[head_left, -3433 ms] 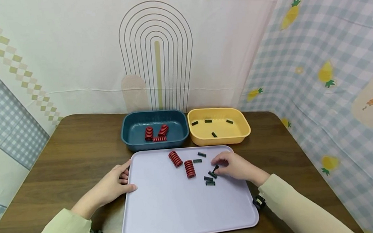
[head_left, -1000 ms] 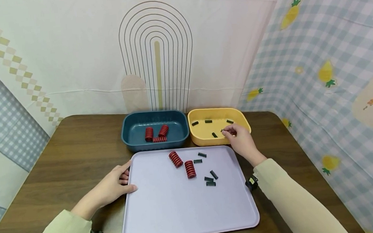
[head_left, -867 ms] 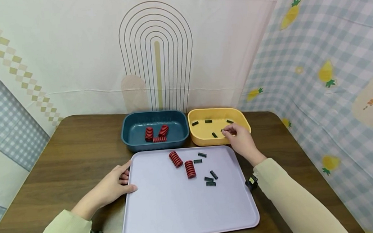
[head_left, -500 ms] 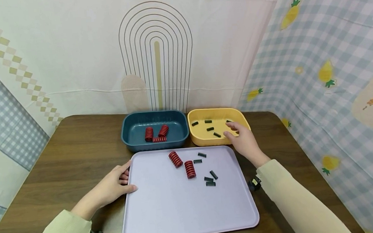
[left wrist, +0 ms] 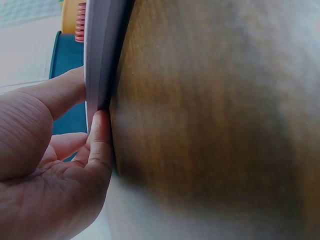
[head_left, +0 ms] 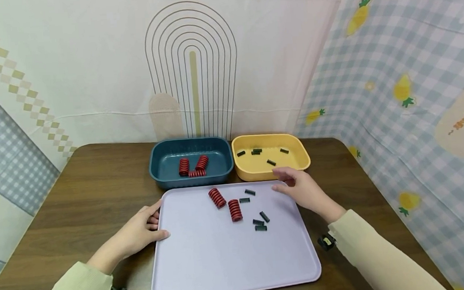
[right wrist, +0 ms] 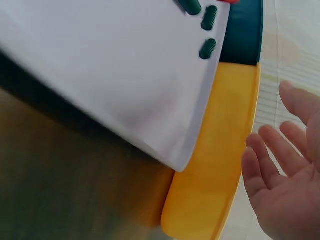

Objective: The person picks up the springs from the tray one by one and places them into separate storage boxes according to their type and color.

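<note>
My left hand pinches the left rim of the pale lilac tray, thumb on top and fingers beneath; the left wrist view shows the tray edge between them. My right hand holds nothing, its fingers spread and slightly bent above the tray's far right corner. On the tray lie two thick red springs, one slanted and one nearer me. Right of them are several small dark green springs. The yellow box behind the tray contains several green springs.
Left of the yellow box stands a dark blue box with three red springs inside. Both boxes sit right behind the tray on a brown wooden table. A white patterned cloth hangs at the back, a checked one at the right.
My right hand has carried a green spring from the tray into the yellow box, let it go, and drawn back toward the tray. Springs in that box have shifted. My left hand stays put.
</note>
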The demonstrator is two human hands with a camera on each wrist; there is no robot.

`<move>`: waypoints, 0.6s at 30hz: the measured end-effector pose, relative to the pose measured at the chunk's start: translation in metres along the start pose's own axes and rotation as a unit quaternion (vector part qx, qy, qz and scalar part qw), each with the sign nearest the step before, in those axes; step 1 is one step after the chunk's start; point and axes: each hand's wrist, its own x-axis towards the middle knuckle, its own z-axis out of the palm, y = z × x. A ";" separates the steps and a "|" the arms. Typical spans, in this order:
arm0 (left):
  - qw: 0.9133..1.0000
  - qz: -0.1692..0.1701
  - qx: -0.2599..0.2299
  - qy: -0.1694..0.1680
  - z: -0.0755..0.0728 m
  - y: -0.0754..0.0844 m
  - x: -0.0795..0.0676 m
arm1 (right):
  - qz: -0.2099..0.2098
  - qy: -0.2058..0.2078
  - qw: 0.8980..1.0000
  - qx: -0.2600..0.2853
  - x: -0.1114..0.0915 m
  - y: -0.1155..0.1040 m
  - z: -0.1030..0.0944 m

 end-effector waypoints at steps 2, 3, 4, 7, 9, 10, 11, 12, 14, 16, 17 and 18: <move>1.000 -0.001 0.003 0.000 0.000 0.000 0.000 | -0.002 -0.023 1.000 0.008 -0.006 -0.001 0.003; 1.000 0.002 0.004 -0.001 0.000 0.000 0.000 | -0.002 -0.034 0.999 0.009 -0.008 -0.001 0.004; 1.000 0.001 0.006 0.000 0.000 0.000 0.000 | -0.002 -0.045 0.999 0.008 -0.011 -0.001 0.006; 1.000 0.004 0.011 -0.002 0.000 -0.001 0.000 | 0.000 -0.075 0.997 0.002 -0.018 0.001 0.011; 1.000 0.003 0.012 -0.001 0.000 -0.001 0.000 | -0.003 -0.093 0.996 -0.004 -0.021 0.003 0.014; 1.000 0.000 0.012 -0.001 0.000 -0.001 0.000 | -0.007 -0.101 0.995 -0.007 -0.022 0.005 0.016; 1.000 0.001 0.011 -0.001 0.000 -0.002 0.000 | -0.010 -0.109 0.994 -0.008 -0.023 0.006 0.017; 1.000 0.001 0.011 -0.001 0.000 -0.002 0.001 | -0.013 -0.117 0.993 -0.010 -0.024 0.007 0.018; 1.000 -0.004 0.011 -0.001 0.000 -0.002 0.001 | -0.017 -0.130 0.991 -0.013 -0.026 0.009 0.021; 1.000 -0.003 0.011 -0.002 0.000 -0.002 0.001 | -0.019 -0.142 0.990 -0.018 -0.028 0.009 0.024; 1.000 -0.001 0.012 -0.002 0.000 -0.002 0.001 | -0.018 -0.147 0.989 -0.020 -0.029 0.009 0.025; 1.000 -0.001 0.012 -0.002 0.001 -0.001 0.001 | -0.019 -0.150 0.988 -0.023 -0.029 0.009 0.026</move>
